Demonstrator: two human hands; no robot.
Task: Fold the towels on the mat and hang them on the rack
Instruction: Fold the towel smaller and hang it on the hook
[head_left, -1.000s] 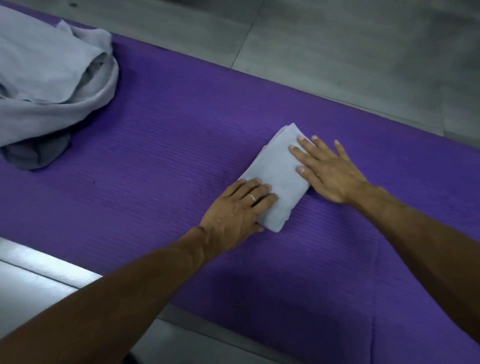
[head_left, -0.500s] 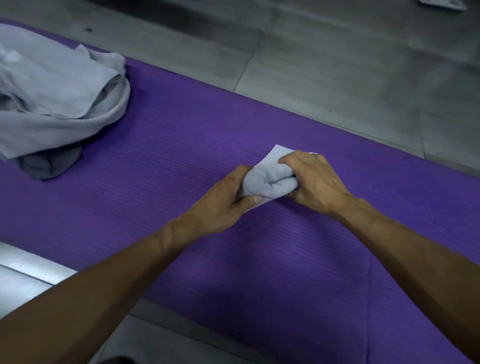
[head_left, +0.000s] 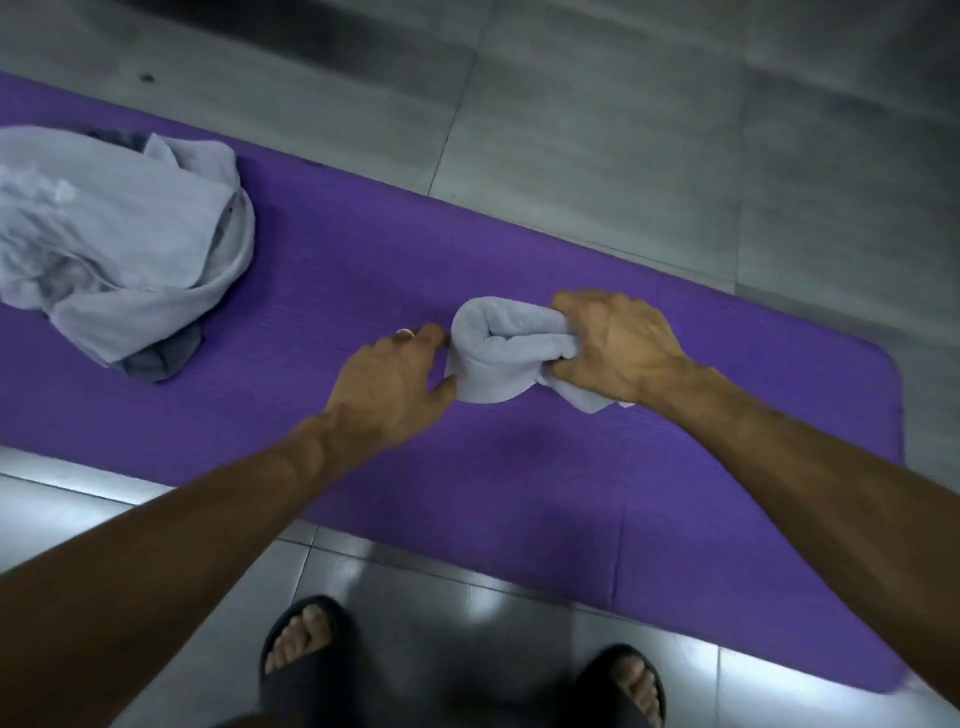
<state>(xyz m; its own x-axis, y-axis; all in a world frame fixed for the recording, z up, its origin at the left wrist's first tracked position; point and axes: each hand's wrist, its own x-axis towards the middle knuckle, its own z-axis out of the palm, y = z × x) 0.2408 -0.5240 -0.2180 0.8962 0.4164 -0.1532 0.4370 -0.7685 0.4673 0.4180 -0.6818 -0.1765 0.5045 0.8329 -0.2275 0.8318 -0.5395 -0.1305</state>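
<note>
Grey floor tiles (head_left: 649, 130) surround two feet in dark sandals (head_left: 304, 660).

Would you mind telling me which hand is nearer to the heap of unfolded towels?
Left. The left hand lies between the heap and the folded towel; the right hand grips that towel's far side, farther from the heap.

Right hand (head_left: 618, 345) grips folded grey towel (head_left: 498, 353) above purple mat (head_left: 519, 478). Left hand (head_left: 395, 382), fingers loosely curled, thumb touching towel. Crumpled towel pile (head_left: 119, 244) far left on mat.
</note>
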